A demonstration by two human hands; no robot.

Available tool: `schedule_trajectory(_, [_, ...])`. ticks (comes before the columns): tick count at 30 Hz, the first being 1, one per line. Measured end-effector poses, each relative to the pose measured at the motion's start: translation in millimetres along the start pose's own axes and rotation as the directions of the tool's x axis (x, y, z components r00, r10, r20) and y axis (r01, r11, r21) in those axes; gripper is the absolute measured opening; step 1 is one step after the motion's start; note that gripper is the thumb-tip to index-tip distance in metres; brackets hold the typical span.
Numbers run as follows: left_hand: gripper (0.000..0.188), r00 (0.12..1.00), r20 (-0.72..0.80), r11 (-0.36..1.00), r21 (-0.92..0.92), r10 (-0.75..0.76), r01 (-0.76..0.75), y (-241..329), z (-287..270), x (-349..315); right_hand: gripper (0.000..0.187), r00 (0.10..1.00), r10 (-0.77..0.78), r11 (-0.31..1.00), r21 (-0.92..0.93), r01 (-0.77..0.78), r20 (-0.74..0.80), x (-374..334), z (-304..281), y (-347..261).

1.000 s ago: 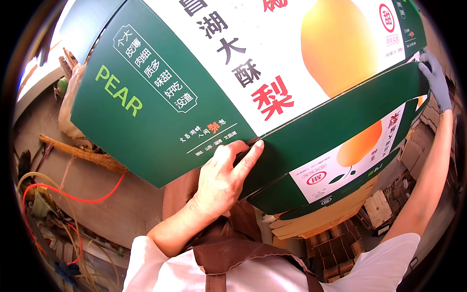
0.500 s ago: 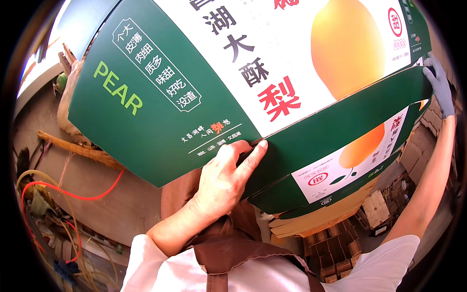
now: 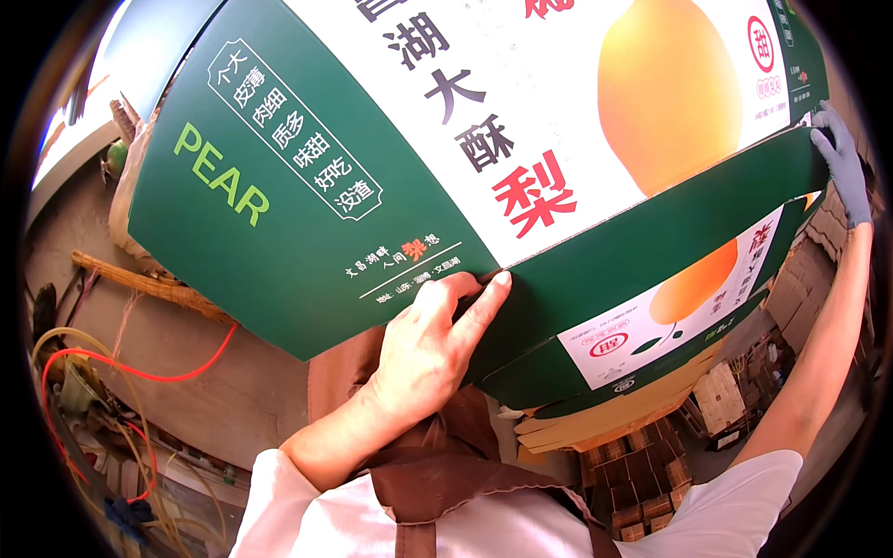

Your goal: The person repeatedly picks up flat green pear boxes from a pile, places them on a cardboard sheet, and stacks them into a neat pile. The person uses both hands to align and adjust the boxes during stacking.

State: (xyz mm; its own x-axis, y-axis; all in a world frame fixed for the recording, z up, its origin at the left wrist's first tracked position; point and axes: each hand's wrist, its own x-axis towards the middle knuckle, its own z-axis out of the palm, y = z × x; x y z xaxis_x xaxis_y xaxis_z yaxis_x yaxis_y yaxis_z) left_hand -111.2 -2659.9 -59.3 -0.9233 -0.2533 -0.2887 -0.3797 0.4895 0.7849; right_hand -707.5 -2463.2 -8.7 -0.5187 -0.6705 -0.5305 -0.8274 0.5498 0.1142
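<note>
A large green and white printed carton sheet (image 3: 307,139) with a big yellow pear picture fills the upper part of the view. My left hand (image 3: 426,339), bare, pinches the sheet's near edge at a corner between thumb and fingers. At the far right end of that edge, my right hand (image 3: 840,163) in a grey-blue glove grips the cardboard, with its thumb side partly hidden. Just under the near edge lies more folded green cardboard (image 3: 521,381) with a smaller pear panel. I cannot tell whether it belongs to the same carton.
Brown cardboard layers (image 3: 619,428) stick out below the green ones. Bundled flat cartons (image 3: 642,484) lie on the floor beyond my right side. On the left are a wooden stick (image 3: 153,285), a red hose (image 3: 139,358) and some tangled clutter.
The carton sheet has shifted very slightly, its near edge a touch lower. Both hands keep their hold in nearly the same places.
</note>
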Motion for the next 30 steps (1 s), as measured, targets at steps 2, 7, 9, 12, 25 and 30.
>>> schedule_trajectory(2, [0.059, 1.000, 0.016, 0.999, -0.041, -0.010, 0.011, -2.6, -0.9, 2.3, 0.019, 0.999, 0.004, 0.999, 0.042, -0.002, -0.044, -6.9, -1.4, -0.2])
schedule_trajectory(7, [0.058, 0.993, 0.029, 0.993, 0.003, -0.115, 0.115, 13.6, -3.3, 17.3, 0.016, 0.972, -0.106, 0.994, -0.029, 0.102, -0.211, 5.0, -8.3, -42.2])
schedule_trajectory(9, [0.056, 0.987, 0.039, 0.988, 0.010, -0.156, 0.156, 23.4, -6.5, 18.5, 0.019, 0.972, -0.060, 0.998, -0.009, 0.060, -0.229, 4.3, -6.5, -34.0])
schedule_trajectory(12, [0.052, 0.990, -0.013, 0.989, 0.029, -0.141, 0.142, 27.1, -0.7, 33.2, 0.019, 0.986, 0.105, 0.994, -0.029, -0.109, -0.132, 6.7, -27.0, -36.5])
schedule_trajectory(25, [0.046, 0.996, -0.026, 0.993, 0.080, -0.083, 0.085, 42.4, -5.1, 54.9, 0.018, 0.988, 0.148, 0.983, 0.103, -0.151, 0.042, 11.3, -38.1, -13.0])
schedule_trajectory(30, [0.043, 0.989, 0.032, 0.990, 0.009, -0.142, 0.142, 49.2, -12.7, 59.4, 0.018, 0.991, 0.131, 0.984, 0.121, -0.132, 0.018, 13.8, -35.2, -10.5])
